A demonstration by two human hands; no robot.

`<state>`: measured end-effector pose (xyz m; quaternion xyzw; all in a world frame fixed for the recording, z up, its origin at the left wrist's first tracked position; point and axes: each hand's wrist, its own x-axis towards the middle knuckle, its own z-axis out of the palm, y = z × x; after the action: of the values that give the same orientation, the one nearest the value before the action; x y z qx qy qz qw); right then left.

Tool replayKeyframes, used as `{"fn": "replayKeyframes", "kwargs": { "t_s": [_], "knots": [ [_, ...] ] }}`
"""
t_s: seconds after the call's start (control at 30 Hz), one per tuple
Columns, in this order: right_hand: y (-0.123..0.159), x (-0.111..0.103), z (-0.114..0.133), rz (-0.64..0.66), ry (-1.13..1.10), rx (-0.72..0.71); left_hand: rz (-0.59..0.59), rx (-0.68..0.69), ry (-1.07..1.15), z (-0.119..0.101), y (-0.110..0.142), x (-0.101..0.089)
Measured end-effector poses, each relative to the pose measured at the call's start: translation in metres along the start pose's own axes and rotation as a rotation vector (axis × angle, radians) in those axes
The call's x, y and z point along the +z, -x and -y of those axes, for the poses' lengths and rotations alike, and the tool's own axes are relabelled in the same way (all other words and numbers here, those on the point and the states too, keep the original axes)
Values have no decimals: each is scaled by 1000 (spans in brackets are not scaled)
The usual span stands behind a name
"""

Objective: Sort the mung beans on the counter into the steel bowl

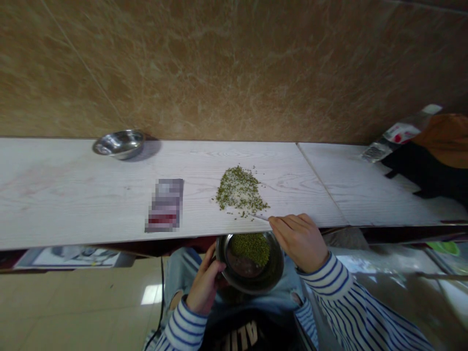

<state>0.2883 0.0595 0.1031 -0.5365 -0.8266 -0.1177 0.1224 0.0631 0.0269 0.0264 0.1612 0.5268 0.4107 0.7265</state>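
My left hand (206, 280) grips the left rim of a steel bowl (276, 278), thumb inside, just below the table's front edge over my lap. Small green beans (256, 247), which look like mung beans, lie in the bowl's far part. On the tabletop a loose patch of the same green beans mixed with white grains (239, 190) is spread out. My right hand (300, 241) is closed on a thin pale stick (259, 217). Its tip touches or nearly touches the patch's near edge; its exact kind is unclear.
A shiny empty metal bowl (120, 145) stands at the back left by the wall. A pixelated flat rectangular item (164, 204) lies left of the beans. At the right, a clear plastic bottle (400, 134) leans by a dark and brown bag (442, 151). A seam (321, 183) crosses the white tabletop (66, 195).
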Motion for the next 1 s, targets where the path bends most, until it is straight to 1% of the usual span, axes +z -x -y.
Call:
{"fn": "replayKeyframes", "kwargs": {
  "t_s": [0.27, 0.47, 0.6, 0.77, 1.0],
  "knots": [
    [5, 0, -3, -24, 32, 29, -2, 4, 1, -2, 2, 1],
    [8, -1, -5, 2, 30, 16, -12, 4, -7, -3, 1, 3],
    [11, -3, -6, -8, 14, 21, -10, 4, -3, -3, 1, 3],
    [7, -1, -8, 8, 31, 26, -10, 6, 3, -3, 2, 2],
    [3, 2, -5, -2, 12, -1, -8, 9, 1, -1, -1, -1]
  ]
}}
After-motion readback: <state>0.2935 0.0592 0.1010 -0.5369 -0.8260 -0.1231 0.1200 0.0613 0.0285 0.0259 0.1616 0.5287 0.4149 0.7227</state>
